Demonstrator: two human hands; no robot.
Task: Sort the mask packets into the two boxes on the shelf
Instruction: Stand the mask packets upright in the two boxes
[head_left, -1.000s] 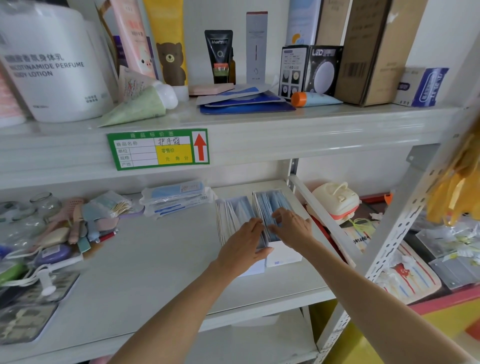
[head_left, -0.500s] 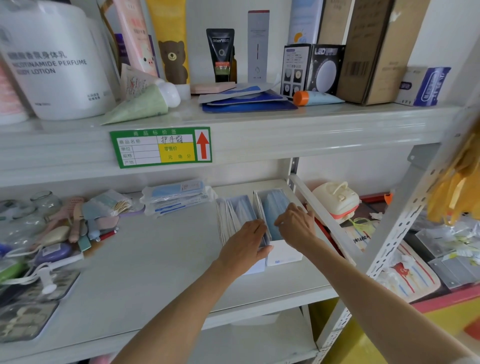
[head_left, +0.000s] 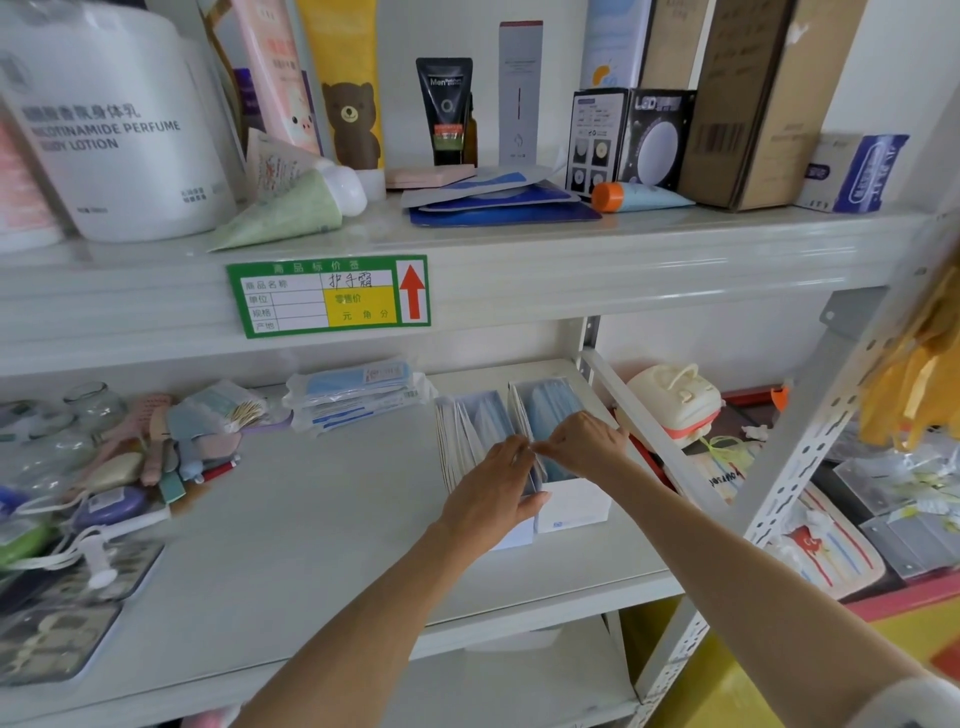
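both hands (head_left: 540, 467) pinch mask packets (head_left: 550, 415) in boxes (head_left: 571, 506).

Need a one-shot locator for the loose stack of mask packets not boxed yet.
Start at the green price label on the upper shelf's edge. Directly below it, at the back of the lower white shelf, lies a flat stack of clear-wrapped blue mask packets. Unlike the packets standing in the two white boxes, these lie flat.

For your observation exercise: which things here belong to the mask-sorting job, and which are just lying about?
Job: left box, right box, mask packets, packet stack, left hand, right hand.
Lying about: lotion tub, green tube, price label, combs.
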